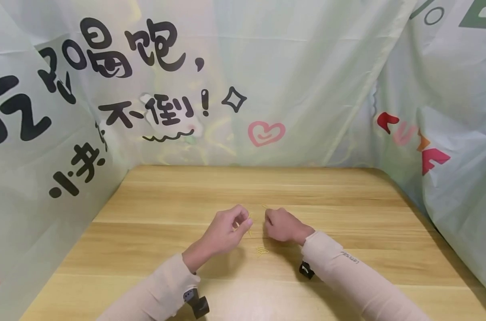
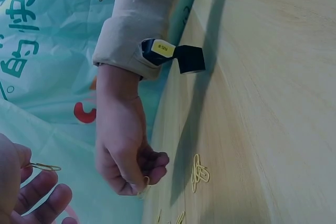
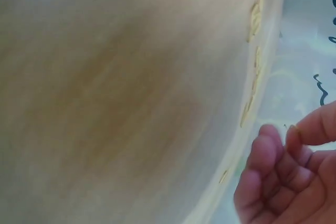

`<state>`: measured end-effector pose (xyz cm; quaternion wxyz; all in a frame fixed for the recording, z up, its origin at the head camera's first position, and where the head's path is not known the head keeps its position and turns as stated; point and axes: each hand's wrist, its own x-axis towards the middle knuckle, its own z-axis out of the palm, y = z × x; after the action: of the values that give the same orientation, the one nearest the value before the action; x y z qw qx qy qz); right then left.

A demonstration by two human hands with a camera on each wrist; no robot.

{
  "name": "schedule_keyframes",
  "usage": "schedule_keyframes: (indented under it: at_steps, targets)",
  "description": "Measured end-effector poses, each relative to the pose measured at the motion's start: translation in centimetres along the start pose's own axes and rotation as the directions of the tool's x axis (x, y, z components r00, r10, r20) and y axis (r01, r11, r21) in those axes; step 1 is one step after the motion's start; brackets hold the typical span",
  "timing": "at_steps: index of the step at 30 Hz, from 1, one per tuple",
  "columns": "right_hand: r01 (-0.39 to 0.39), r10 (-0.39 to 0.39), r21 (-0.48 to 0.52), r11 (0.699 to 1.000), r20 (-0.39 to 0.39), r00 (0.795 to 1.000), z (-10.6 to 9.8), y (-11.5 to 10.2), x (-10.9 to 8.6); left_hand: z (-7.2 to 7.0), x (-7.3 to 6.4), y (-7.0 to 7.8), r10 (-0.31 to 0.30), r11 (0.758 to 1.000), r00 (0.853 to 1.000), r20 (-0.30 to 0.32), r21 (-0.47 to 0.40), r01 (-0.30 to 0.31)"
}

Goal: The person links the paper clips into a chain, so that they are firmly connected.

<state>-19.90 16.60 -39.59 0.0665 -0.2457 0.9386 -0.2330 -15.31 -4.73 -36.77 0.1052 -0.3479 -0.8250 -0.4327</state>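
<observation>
My left hand is raised above the wooden table, pinching a yellow paper clip between thumb and fingertip. Across a small gap to its right is my right hand, its fingers curled in. In the left wrist view, a small yellow loop, likely another paper clip, shows between the right thumb and finger. The right wrist view shows this right hand with thumb and forefinger pinched together, the clip mostly hidden. Between the forearms, a small pile of yellow paper clips lies on the table.
The wooden table is bordered by printed cloth curtains at the back and sides. Another paper clip lies just beyond the right hand. More clips show at the left wrist view's lower edge. Each wrist wears a black camera.
</observation>
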Motion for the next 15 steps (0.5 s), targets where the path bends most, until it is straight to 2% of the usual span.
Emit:
schedule_keyframes:
  at_steps: [8, 15]
  targets:
    - [0.137, -0.133, 0.065, 0.989, -0.064, 0.989, -0.79, 0.29, -0.07, 0.11, 0.09, -0.28, -0.009, 1.000, 1.000, -0.013, 0.002, 0.009]
    - [0.163, -0.147, 0.149, 0.975, -0.108, 0.983, -0.94, 0.67, -0.09, -0.08, 0.13, -0.27, -0.036, 0.999, 0.999, -0.013, 0.000, 0.036]
